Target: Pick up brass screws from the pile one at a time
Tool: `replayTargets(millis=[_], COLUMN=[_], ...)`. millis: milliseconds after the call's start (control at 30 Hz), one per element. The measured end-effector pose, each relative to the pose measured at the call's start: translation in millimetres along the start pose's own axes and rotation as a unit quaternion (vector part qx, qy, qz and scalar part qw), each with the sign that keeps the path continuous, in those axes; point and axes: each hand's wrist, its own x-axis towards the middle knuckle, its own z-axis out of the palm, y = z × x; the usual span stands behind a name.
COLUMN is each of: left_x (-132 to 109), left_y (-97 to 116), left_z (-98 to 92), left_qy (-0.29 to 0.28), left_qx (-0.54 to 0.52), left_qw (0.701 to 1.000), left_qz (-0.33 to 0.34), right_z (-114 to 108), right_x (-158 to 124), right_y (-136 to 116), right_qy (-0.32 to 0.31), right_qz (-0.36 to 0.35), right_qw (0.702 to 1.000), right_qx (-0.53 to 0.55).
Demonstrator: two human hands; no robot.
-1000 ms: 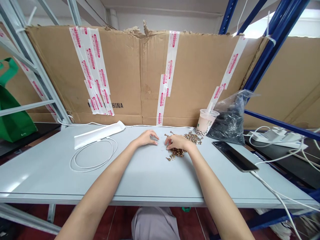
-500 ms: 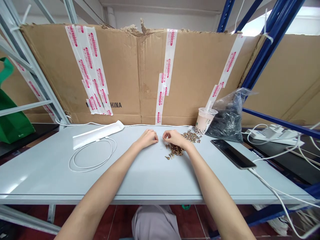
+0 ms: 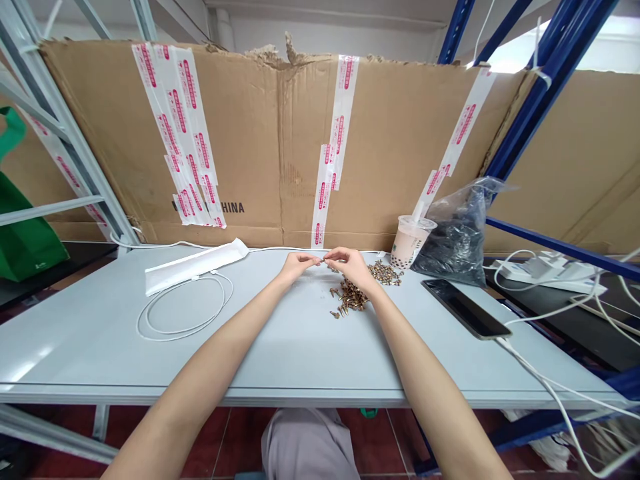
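My left hand (image 3: 296, 265) and my right hand (image 3: 349, 264) meet fingertip to fingertip above the middle of the table. Both are closed in a pinch on a tiny brass-coloured piece, seemingly a screw (image 3: 323, 261); its details are too small to make out. Just below my right hand lies a heap of brass-coloured screws (image 3: 353, 296), with a few strays on its left edge. A second heap of small brass-coloured pieces (image 3: 385, 272) spreads behind it, to the right of my right hand. Some more pieces show partly under my right fingers.
A milk tea cup (image 3: 410, 243) and a plastic bag of dark things (image 3: 453, 247) stand back right. Nearer lies a phone (image 3: 466, 309) with white cables. To the left are a white sleeve-like strip (image 3: 197, 267) and a coiled cable (image 3: 150, 333). Cardboard (image 3: 250, 147) walls the table's back.
Both hands have risen off the tabletop and come together, fingertips now meeting around the small piece. Before, they rested apart, with the right hand beside the nearer heap.
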Motion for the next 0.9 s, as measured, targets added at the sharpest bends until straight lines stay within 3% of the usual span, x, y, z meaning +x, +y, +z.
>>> replayTargets(millis=[267, 567, 900], left_x=[-1.3, 3.0, -1.9], left_y=[-1.6, -4.6, -4.0], left_z=[2.9, 7.3, 8.1], left_qy=[0.024, 0.045, 0.132], left_qx=[-0.072, -0.076, 0.062], left_qw=[0.997, 0.993, 0.979], left_qz=[0.013, 0.074, 0.141], right_z=[6.4, 13.1, 12.1], right_x=[2.6, 4.1, 4.2], right_y=[2.9, 9.7, 12.1], right_qy=[0.029, 0.048, 0.081], right_qz=[-0.004, 0.069, 0.038], right_qw=[0.999, 0.982, 0.996], right_qx=[0.037, 0.166, 0.018])
